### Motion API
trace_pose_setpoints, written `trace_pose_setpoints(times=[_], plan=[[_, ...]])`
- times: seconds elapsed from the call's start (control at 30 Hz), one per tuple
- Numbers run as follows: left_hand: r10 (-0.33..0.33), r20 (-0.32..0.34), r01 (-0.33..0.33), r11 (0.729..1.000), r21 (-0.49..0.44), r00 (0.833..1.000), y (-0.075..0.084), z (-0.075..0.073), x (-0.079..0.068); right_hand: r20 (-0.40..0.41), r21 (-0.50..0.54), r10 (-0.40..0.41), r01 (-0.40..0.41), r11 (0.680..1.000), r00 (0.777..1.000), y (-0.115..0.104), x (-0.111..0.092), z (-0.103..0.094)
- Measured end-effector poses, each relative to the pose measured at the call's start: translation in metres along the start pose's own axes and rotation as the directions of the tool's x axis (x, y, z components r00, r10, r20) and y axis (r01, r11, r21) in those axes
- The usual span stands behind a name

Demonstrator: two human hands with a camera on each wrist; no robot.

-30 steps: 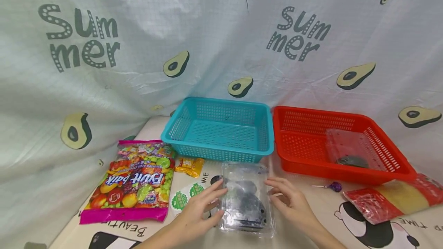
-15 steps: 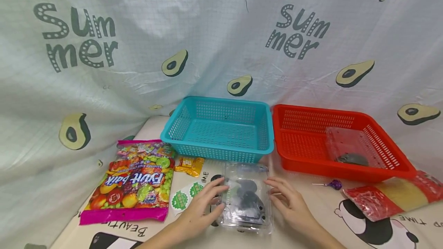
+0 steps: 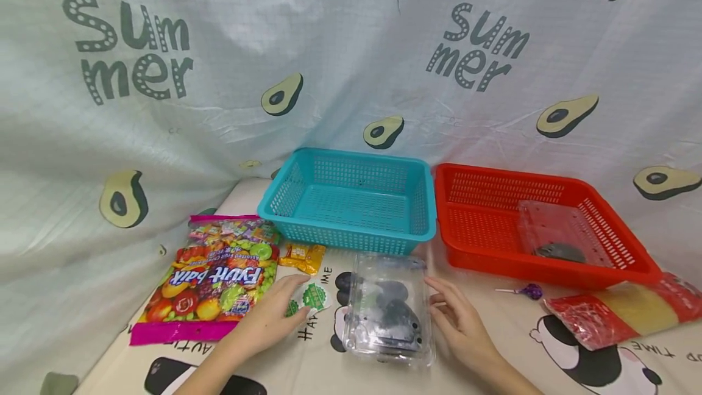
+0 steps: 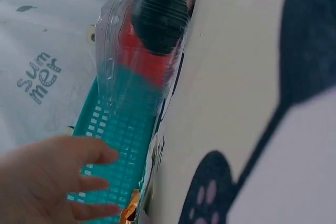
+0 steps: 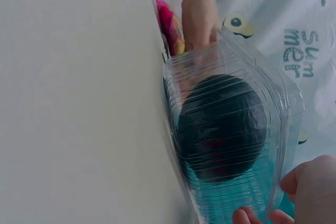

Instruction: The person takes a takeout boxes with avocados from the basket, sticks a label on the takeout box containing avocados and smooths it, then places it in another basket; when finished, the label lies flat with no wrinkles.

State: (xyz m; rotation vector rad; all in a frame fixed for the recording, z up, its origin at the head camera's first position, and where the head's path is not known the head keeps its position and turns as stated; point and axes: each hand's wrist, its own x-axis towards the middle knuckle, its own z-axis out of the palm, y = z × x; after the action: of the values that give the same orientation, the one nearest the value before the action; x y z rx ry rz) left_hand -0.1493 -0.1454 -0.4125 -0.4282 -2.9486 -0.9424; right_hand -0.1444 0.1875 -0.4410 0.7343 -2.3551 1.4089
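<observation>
A clear plastic clamshell box point(image 3: 384, 273) lies on the patterned tablecloth, with a dark rounded object point(image 5: 223, 129) inside it. Just to the right of the box is my right hand point(image 3: 459, 325), its fingers loosely bent and its fingertips at the box's edge. My left hand point(image 3: 269, 319) is apart from the box, over the tablecloth beside the large fruit candy bag point(image 3: 219, 285). In the left wrist view, the fingers of the left hand point(image 4: 58, 182) are spread, holding nothing. Green round stickers point(image 3: 314, 297) lie near its fingertips.
Behind the box stand a teal basket point(image 3: 356, 209) and a red basket point(image 3: 477, 233). Another clear box point(image 3: 554, 218) lies in the red one. A small orange packet point(image 3: 301, 259), a purple lollipop point(image 3: 531, 291) and a red bag with yellow contents point(image 3: 631, 313) lie in front.
My left hand has let go of the box's left side and moved left toward the candy bag. The right hand stays at the box's right edge.
</observation>
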Motion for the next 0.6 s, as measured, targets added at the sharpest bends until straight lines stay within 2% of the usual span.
trace_pose_setpoints(times=[0.03,0.1,0.23,0.3,0.4,0.5,0.6], plan=[[-0.027,0.001,0.026,0.999,0.039,1.0,-0.003,0.0,-0.001,-0.002,0.002,-0.002,0.002,1.0,1.0,0.0,0.0,0.0],[-0.041,0.023,0.039,0.993,0.107,0.999,-0.006,0.002,-0.002,-0.005,0.008,-0.002,0.002,1.0,1.0,0.0,0.0,0.0],[-0.005,0.051,-0.007,0.974,0.225,0.999,-0.008,0.011,-0.003,-0.014,0.006,-0.002,0.002,1.0,1.0,-0.001,-0.001,0.001],[0.004,0.025,-0.01,0.968,0.251,1.0,-0.008,0.014,-0.002,-0.03,-0.011,-0.015,0.014,1.0,0.999,-0.007,-0.001,0.001],[-0.019,-0.029,0.025,0.976,0.216,0.999,-0.007,0.017,0.001,-0.052,-0.041,-0.031,0.029,0.999,0.998,-0.02,0.002,0.0],[-0.07,-0.051,0.076,0.99,0.115,0.996,-0.007,0.018,0.003,-0.054,-0.063,-0.036,0.032,0.998,0.998,-0.03,0.004,-0.001],[-0.097,-0.056,0.099,0.995,0.016,0.994,-0.006,0.016,0.004,-0.055,-0.061,-0.038,0.035,0.998,0.998,-0.032,0.005,-0.001]])
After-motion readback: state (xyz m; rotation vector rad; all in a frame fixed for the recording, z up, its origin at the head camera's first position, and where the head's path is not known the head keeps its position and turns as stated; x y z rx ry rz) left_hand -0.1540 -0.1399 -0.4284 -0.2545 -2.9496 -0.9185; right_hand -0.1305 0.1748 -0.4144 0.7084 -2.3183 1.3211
